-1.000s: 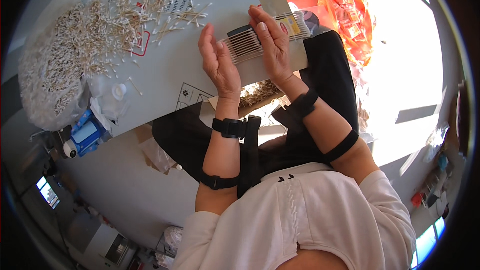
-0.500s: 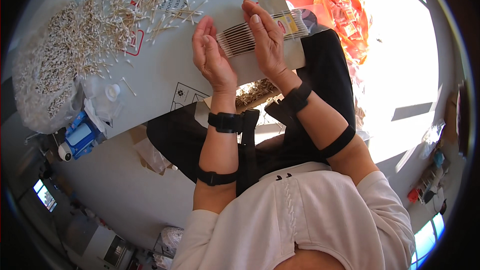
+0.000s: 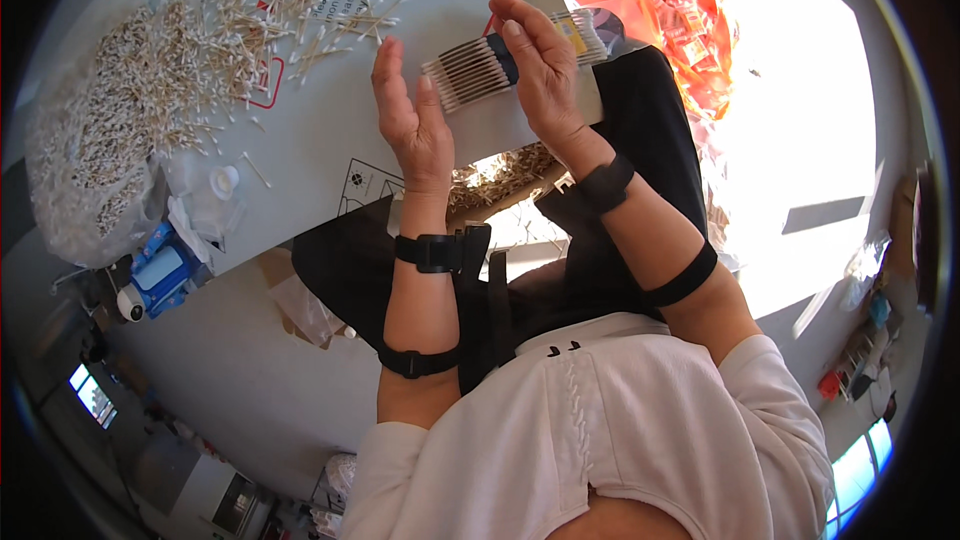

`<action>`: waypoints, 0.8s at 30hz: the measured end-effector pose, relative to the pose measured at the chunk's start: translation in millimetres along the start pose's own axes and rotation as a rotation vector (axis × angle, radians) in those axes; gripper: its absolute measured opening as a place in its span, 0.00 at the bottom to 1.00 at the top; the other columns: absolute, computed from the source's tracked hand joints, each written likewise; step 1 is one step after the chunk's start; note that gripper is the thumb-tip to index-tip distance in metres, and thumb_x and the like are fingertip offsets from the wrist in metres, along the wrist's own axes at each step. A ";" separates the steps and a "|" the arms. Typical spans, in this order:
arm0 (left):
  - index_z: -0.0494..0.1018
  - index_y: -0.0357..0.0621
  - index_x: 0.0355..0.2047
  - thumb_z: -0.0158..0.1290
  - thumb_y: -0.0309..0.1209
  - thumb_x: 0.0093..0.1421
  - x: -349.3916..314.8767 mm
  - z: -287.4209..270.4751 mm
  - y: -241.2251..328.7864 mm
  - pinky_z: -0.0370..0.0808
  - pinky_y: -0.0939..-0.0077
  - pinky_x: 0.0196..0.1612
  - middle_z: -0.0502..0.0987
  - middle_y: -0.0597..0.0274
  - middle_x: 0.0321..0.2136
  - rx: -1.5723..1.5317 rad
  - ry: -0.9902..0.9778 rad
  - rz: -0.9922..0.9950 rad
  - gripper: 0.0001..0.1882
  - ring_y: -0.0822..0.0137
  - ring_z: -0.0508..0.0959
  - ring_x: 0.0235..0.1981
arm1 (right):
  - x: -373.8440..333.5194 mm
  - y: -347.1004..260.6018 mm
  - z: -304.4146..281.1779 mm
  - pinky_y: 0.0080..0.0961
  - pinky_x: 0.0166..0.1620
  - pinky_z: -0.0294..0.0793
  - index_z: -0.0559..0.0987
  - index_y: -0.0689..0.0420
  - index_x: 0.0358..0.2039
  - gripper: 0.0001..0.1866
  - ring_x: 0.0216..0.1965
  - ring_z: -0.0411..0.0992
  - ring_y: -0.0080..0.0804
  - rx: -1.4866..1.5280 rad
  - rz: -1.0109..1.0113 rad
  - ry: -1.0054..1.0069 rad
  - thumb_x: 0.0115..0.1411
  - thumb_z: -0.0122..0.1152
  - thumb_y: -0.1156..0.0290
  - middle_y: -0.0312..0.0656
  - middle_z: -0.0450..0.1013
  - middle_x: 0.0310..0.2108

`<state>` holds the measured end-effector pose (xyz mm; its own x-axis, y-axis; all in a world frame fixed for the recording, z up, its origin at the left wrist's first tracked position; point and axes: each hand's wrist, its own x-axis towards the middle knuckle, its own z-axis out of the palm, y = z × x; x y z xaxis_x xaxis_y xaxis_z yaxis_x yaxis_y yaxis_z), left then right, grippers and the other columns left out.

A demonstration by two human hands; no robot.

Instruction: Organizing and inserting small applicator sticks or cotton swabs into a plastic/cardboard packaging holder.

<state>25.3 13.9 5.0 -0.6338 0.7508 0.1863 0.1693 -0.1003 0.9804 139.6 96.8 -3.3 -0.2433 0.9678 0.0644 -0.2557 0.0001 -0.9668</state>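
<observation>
A flat clear pack of cotton swabs (image 3: pixel 465 77) lies at the table's near right edge, its swabs in a neat row with a yellow label toward the right end. My right hand (image 3: pixel 545 65) stands edge-on across the middle of the pack, fingers stretched out and thumb alongside, open. A dark band shows on the pack beside that hand. Left of the pack, my left hand (image 3: pixel 413 125) is open, its thumb apart from the fingers and close to the swab tips. Whether the right hand presses on the pack cannot be told.
Loose cotton swabs (image 3: pixel 255 15) lie heaped on the grey table (image 3: pixel 330 130), spilling from a big clear bag (image 3: pixel 60 180) at left. A blue-and-white packet (image 3: pixel 165 270) sits at the near left edge. An orange bag (image 3: pixel 680 30) of packs is at right. Swabs fill a box (image 3: pixel 505 180) below the edge.
My left hand has moved slightly left and opened wider, away from the pack's end. The pack has shifted a little left and up, and a dark band now shows beside my right hand.
</observation>
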 end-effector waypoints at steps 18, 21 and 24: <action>0.51 0.40 0.68 0.56 0.53 0.58 -20.8 -0.1 4.4 0.45 0.41 0.69 0.52 0.47 0.69 1.119 -0.490 0.273 0.46 0.51 0.51 0.71 | -19.9 -24.6 -34.6 0.37 0.42 0.77 0.80 0.57 0.34 0.05 0.32 0.76 0.48 -0.960 -0.254 -0.286 0.55 0.61 0.76 0.44 0.75 0.30; 0.51 0.40 0.68 0.56 0.53 0.58 -21.2 -0.3 3.6 0.45 0.41 0.69 0.52 0.47 0.69 1.119 -0.482 0.282 0.46 0.51 0.51 0.71 | -20.6 -25.0 -33.7 0.36 0.42 0.77 0.81 0.57 0.34 0.06 0.32 0.76 0.47 -0.963 -0.259 -0.289 0.55 0.62 0.76 0.43 0.74 0.30; 0.51 0.40 0.68 0.55 0.53 0.58 -20.9 0.3 2.9 0.45 0.42 0.69 0.52 0.47 0.69 1.114 -0.475 0.289 0.46 0.51 0.51 0.71 | -20.8 -25.6 -33.3 0.35 0.39 0.77 0.81 0.57 0.33 0.05 0.32 0.76 0.46 -0.970 -0.271 -0.283 0.55 0.62 0.76 0.43 0.74 0.29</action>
<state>39.3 -1.9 3.9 -0.1705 0.9784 0.1168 0.9518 0.1329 0.2763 182.4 85.0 11.8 -0.5320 0.8110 0.2435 0.4959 0.5315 -0.6867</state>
